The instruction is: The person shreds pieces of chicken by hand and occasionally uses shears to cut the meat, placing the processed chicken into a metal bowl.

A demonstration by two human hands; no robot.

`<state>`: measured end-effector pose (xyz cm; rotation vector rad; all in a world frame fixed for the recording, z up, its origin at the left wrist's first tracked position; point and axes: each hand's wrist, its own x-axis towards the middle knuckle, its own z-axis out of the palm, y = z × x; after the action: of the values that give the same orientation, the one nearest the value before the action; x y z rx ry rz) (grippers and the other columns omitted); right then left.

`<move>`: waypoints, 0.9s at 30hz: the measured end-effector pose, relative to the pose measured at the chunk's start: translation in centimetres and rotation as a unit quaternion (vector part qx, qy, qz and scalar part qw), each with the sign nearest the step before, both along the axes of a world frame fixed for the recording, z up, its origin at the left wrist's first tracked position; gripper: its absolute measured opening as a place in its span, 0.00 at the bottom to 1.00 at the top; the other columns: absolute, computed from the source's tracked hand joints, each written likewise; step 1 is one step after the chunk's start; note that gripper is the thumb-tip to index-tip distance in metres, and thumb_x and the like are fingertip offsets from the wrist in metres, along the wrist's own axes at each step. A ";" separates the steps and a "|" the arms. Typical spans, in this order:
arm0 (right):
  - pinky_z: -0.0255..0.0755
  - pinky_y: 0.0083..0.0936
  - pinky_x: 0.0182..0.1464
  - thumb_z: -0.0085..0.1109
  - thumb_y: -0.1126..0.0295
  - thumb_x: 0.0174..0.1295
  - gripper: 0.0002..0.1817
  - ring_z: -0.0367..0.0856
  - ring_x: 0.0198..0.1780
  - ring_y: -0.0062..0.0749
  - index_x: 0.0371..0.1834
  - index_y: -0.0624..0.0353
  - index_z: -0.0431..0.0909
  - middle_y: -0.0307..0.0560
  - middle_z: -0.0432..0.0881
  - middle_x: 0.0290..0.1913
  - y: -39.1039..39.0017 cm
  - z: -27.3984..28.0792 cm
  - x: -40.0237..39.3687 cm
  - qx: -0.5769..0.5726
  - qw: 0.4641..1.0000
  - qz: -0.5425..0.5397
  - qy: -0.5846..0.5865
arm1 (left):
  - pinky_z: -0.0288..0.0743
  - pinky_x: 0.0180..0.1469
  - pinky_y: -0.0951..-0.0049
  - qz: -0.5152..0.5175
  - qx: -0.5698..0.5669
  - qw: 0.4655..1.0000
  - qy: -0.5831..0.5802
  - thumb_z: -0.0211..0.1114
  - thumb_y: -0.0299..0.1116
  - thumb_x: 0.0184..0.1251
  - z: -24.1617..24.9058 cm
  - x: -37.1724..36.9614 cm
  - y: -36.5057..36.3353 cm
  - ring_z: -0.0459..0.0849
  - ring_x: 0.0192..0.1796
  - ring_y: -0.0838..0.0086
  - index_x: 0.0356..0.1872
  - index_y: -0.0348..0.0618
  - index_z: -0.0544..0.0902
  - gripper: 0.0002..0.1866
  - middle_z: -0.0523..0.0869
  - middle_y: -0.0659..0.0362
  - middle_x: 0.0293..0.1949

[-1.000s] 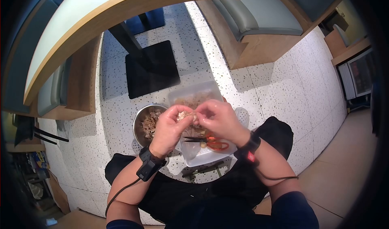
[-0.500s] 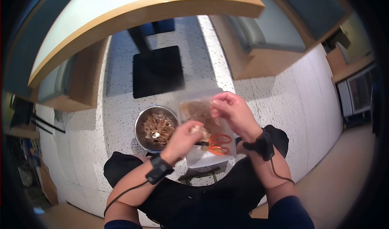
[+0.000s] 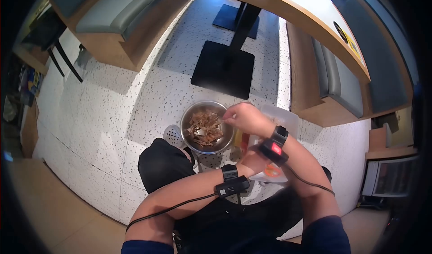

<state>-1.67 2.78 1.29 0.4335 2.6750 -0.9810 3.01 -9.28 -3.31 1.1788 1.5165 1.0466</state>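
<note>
A steel bowl on the floor holds brown, flaky shreds, with a few pale pieces among them. My right hand reaches across to the bowl's right rim, its thumb and fingertips pinched together; what they hold, if anything, is too small to make out. Under my right wrist lies my left hand, fingers mostly hidden, above a translucent plastic tub. Orange-handled scissors show at the tub's near end. A blurred yellow and red patch sits between bowl and tub.
Ahead, a table edge crosses above a black square table base. Padded benches stand to the left and right. My knee is close below the bowl. Straps and cabled devices sit on both wrists.
My right hand has gone from over the tub leftward to the bowl's rim. My left hand is now under the right wrist. The head view has turned left.
</note>
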 end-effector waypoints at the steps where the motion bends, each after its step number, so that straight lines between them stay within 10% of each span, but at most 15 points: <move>1: 0.80 0.37 0.51 0.67 0.67 0.63 0.10 0.89 0.44 0.47 0.43 0.60 0.90 0.55 0.90 0.40 0.0 -0.3 -0.2 0.004 1.000 0.005 0.009 | 0.78 0.58 0.54 0.024 -0.030 0.999 -0.030 0.61 0.39 0.73 0.0 0.2 -0.3 0.85 0.57 0.51 0.56 0.44 0.83 0.17 0.87 0.45 0.54; 8: 0.81 0.33 0.48 0.67 0.67 0.65 0.11 0.89 0.41 0.40 0.44 0.62 0.89 0.53 0.90 0.40 -0.3 1.4 -0.2 -0.008 0.998 -0.047 0.039 | 0.81 0.52 0.58 0.004 0.008 0.997 -0.082 0.63 0.36 0.71 -1.3 0.4 -0.4 0.89 0.48 0.53 0.55 0.39 0.81 0.16 0.88 0.47 0.50; 12: 0.77 0.21 0.37 0.65 0.70 0.69 0.10 0.83 0.33 0.20 0.49 0.63 0.87 0.44 0.87 0.36 1.9 4.9 4.6 -0.058 0.968 -0.197 0.145 | 0.84 0.47 0.72 0.095 0.006 0.920 -0.379 0.65 0.19 0.68 1.7 -1.9 0.5 0.89 0.43 0.71 0.56 0.25 0.76 0.17 0.86 0.52 0.48; 16: 0.76 0.24 0.36 0.67 0.70 0.66 0.09 0.83 0.34 0.24 0.46 0.62 0.88 0.47 0.87 0.43 4.8 5.0 13.3 -0.014 0.932 -0.255 0.256 | 0.85 0.57 0.70 0.083 0.073 0.884 -0.455 0.63 0.18 0.72 3.0 -2.7 1.3 0.89 0.51 0.67 0.65 0.25 0.69 0.23 0.86 0.48 0.51; 27: 0.79 0.28 0.37 0.76 0.67 0.60 0.14 0.85 0.34 0.32 0.46 0.61 0.88 0.46 0.86 0.35 4.6 1.6 22.2 -0.030 0.911 -0.249 0.328 | 0.87 0.54 0.70 0.057 0.010 0.966 -0.253 0.56 0.19 0.78 5.2 0.1 5.4 0.90 0.49 0.68 0.61 0.26 0.77 0.15 0.87 0.49 0.52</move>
<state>20.50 7.40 2.89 0.9537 3.1756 -1.5862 3.12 -3.85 1.89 0.7607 1.1767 1.3231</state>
